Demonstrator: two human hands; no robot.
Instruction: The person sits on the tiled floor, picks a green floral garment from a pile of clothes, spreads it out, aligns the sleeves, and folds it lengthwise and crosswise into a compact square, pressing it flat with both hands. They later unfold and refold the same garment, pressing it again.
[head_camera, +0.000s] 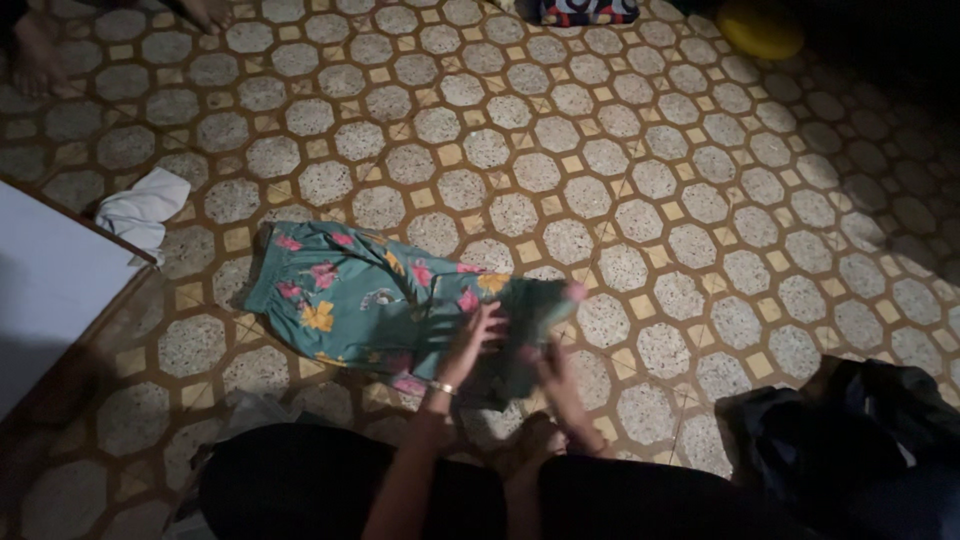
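Green floral garment (345, 295) lying flat on the tiled floor (640, 200), long axis running left-right | left hand (473, 340) pressing down open-fingered, right hand (555, 375) pinching the right end, looks like mid-fold | next fold probably needing edges squared up | white cloth (143, 210) sitting off left, dark bag (850, 430) right

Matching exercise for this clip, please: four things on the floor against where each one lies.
Things:
1. flowered green garment
2. white cloth
3. dark pile of clothes
4. yellow object

Places:
A. top edge, right of middle
B. far left, beside the white board
C. middle, under the left hand and right hand
D. lower right corner

Pairs: 1-C, 2-B, 3-D, 4-A
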